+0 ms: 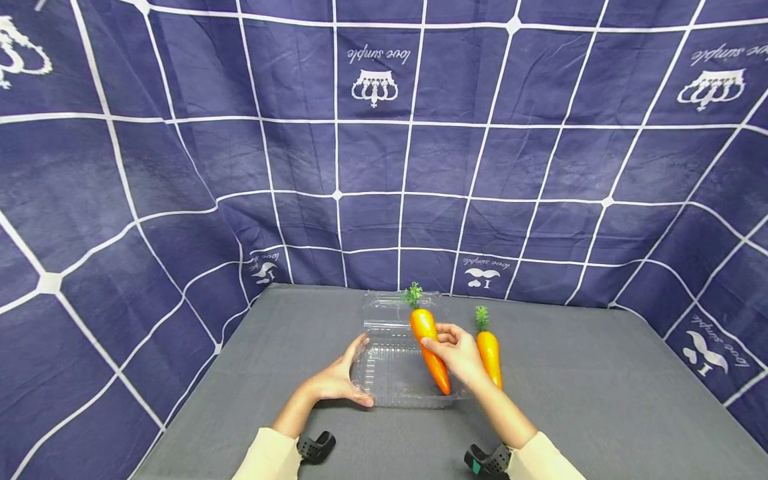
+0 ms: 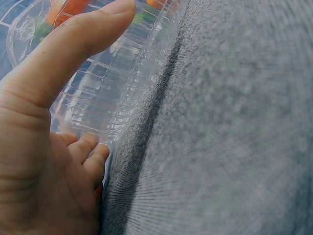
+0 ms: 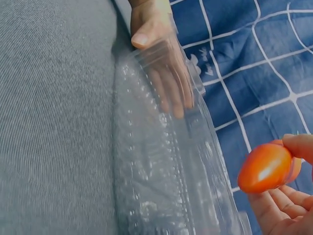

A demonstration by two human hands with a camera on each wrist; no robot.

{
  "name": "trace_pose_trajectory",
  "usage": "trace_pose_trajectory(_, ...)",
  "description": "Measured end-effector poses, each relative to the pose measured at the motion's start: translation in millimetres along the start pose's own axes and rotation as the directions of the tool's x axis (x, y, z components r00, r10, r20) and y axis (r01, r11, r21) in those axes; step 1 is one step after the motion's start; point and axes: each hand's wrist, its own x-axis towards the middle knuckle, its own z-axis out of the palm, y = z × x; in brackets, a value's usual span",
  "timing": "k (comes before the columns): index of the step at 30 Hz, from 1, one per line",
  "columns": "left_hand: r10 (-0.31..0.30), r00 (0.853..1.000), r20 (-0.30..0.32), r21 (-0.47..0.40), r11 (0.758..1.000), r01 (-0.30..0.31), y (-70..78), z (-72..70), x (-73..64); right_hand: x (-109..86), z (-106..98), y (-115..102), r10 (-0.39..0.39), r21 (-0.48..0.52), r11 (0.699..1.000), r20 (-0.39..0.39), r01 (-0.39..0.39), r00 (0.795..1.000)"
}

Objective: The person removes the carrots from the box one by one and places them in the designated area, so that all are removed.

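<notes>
My right hand (image 1: 457, 352) pinches an orange carrot (image 1: 424, 327) with a green leafy top, between thumb and fingers. The carrot slants over the right part of a clear plastic container (image 1: 384, 402), its leaves pointing away from me and its tip towards me. In the right wrist view the carrot (image 3: 266, 169) appears nearly end-on. My left hand (image 1: 336, 381) holds the container's left end, thumb at the front corner and fingers towards the back. Bent fingertips (image 2: 100, 152) meet the wall in the left wrist view. The container's hinged lid (image 1: 390, 308) lies back, raised.
A second carrot (image 1: 489, 353) lies on the grey tabletop (image 1: 588, 387) just right of the container, partly hidden by my right hand and forearm. Behind the table hangs a blue cloth (image 1: 372, 160) with white grid lines. Black bands (image 1: 316, 447) sit on both wrists.
</notes>
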Motion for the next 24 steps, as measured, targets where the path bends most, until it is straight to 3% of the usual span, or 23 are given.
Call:
trace_pose_trajectory(15, -0.003, 1.0, -0.003, 0.013, 1.0, 0.003, 1.2, -0.5, -0.8, -6.7, -49.6, 4.3, 0.091, -0.004, 0.996, -0.118, -0.092, 0.989)
trace_pose_trajectory(24, -0.007, 1.0, 0.004, -0.006, 1.0, 0.007, 2.1, -0.3, -0.7, -10.9, -74.0, 14.2, 0.144, -0.026, 0.989, -0.14, -0.149, 0.98)
